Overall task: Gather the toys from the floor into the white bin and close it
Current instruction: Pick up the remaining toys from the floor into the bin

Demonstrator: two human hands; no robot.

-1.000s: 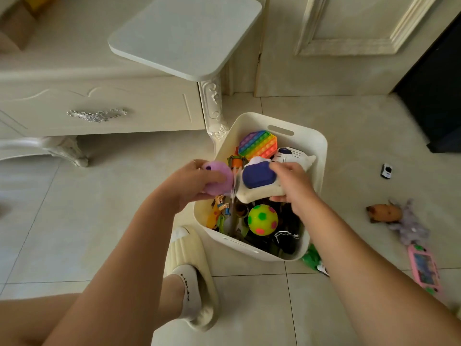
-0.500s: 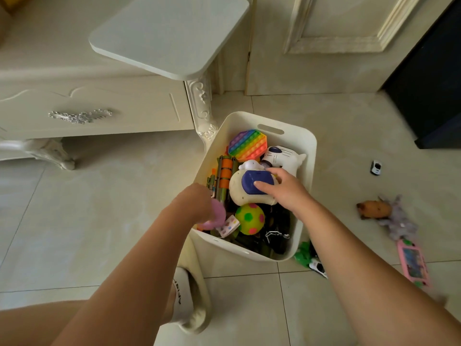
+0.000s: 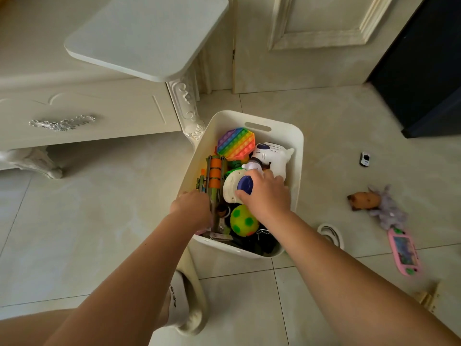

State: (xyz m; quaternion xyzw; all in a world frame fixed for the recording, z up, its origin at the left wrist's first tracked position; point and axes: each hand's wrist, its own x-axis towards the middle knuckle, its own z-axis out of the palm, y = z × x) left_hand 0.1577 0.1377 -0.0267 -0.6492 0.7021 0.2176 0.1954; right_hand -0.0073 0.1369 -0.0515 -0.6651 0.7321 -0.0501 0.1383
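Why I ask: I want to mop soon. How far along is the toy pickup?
Done: the white bin holds toys, including a rainbow pop toy. In hand: the right hand holds a white-and-blue toy in it; the left hand reaches in too. Left: toy car, brown plush, purple plush and pink handheld game on the floor; the bin is uncovered.

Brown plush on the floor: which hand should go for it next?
Right, probably. The plush lies right of the bin, nearer the right hand; the left hand is at the bin's left wall, across the bin from it.
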